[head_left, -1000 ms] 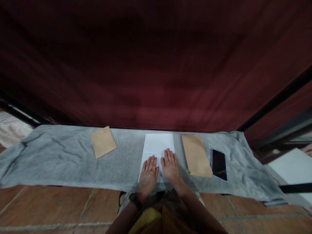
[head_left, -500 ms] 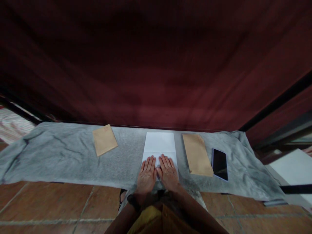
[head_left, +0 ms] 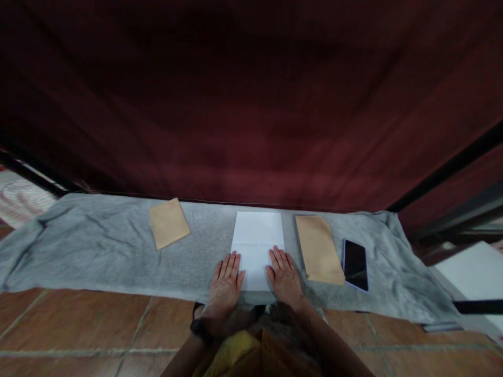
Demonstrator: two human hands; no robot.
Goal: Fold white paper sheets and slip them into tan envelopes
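A white sheet of paper [head_left: 257, 241] lies flat on a grey cloth [head_left: 98, 251], with a faint crease across its middle. My left hand [head_left: 225, 283] rests palm down at the sheet's lower left edge, fingers spread. On the lower right edge my right hand [head_left: 285, 277] lies flat in the same way. Neither hand holds anything. A brown envelope [head_left: 319, 248] lies just right of the sheet, and a smaller brown envelope [head_left: 168, 223] lies further left.
A dark smartphone [head_left: 355, 264] lies face up right of the larger envelope. A dark red curtain [head_left: 251, 104] hangs behind the cloth. Reddish floor tiles [head_left: 78, 330] run along the near side. A white board [head_left: 471, 272] shows at the right edge.
My hands were side by side in the middle of the sheet; they have slid apart to its left and right edges.
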